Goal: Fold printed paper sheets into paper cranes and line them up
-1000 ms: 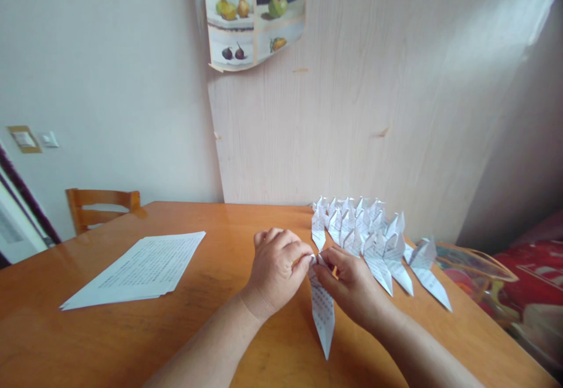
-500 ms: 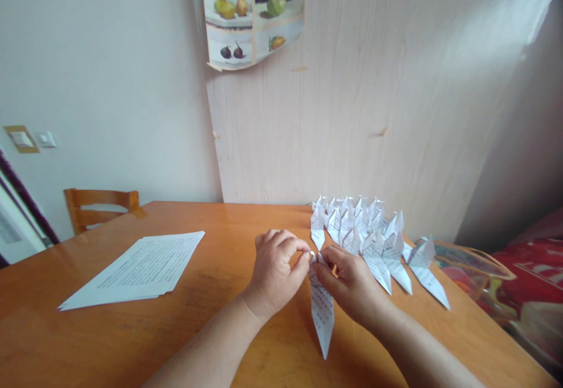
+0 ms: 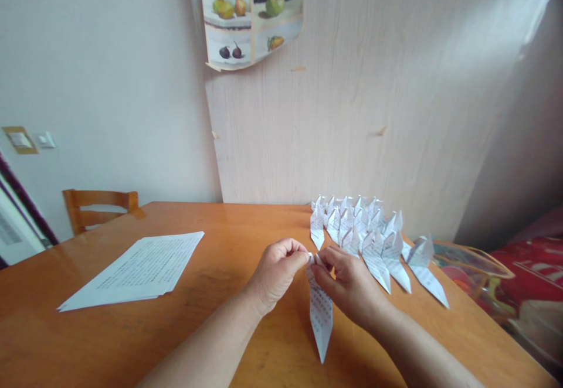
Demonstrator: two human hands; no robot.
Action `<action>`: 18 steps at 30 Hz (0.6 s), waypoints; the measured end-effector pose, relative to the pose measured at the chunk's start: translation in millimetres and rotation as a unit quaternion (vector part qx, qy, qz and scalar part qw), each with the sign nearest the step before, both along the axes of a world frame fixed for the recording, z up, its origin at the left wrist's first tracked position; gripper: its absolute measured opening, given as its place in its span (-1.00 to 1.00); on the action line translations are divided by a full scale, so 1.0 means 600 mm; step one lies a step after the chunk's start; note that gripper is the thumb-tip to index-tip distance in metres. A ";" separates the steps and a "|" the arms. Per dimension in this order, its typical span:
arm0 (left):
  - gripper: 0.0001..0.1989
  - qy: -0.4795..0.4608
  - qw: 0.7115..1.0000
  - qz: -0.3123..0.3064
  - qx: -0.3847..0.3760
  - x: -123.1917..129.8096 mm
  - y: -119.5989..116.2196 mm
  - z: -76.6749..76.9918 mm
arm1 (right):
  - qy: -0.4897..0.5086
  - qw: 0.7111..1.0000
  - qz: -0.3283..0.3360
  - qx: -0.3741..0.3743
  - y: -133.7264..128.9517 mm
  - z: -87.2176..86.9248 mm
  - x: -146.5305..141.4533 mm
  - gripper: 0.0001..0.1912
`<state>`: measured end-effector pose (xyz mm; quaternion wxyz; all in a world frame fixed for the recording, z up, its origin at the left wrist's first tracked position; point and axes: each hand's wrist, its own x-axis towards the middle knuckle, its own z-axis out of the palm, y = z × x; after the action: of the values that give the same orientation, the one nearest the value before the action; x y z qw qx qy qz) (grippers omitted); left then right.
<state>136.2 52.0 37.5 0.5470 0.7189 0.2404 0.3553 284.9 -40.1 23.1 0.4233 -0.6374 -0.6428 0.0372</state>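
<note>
A creased, pointed paper strip lies on the glossy wooden table, its far end pinched by the curled right hand and the left hand, thumb against forefinger. Printed sheets lie stacked left; upright folded paper pieces cluster right, near a see-through, orange-rimmed container with blurred colourful contents.

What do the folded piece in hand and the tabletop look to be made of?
Folded piece: matte white paper, judging by its sharp creases and printed text. Tabletop: orange-brown, likely varnished wood given its soft sheen and darker streaks, though wood-look laminate is possible.
</note>
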 end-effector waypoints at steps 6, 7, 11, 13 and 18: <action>-0.85 -0.012 0.999 -0.008 -0.042 0.001 -0.003 0.003 | 0.041 0.998 0.018 0.035 -0.002 0.003 -0.001 -0.96; -0.85 -0.014 0.999 -0.010 -0.050 0.002 -0.004 0.004 | 0.050 0.997 0.019 0.050 -0.002 0.003 -0.001 -0.94; -0.87 -0.015 0.997 -0.023 -0.073 0.004 -0.006 0.004 | 0.069 0.995 0.029 0.073 -0.002 0.004 -0.003 -0.93; -0.86 -0.014 0.997 -0.018 -0.068 0.004 -0.006 0.004 | 0.078 0.994 0.025 0.069 -0.001 0.004 -0.002 -0.92; -0.87 -0.026 0.999 0.032 -0.031 0.000 0.005 0.006 | 0.094 0.994 -0.006 0.059 0.001 0.000 0.003 -0.91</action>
<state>136.1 55.2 41.1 0.5634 0.6843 0.2595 0.3834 286.6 -39.8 23.0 0.5191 -0.6091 -0.5969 0.0566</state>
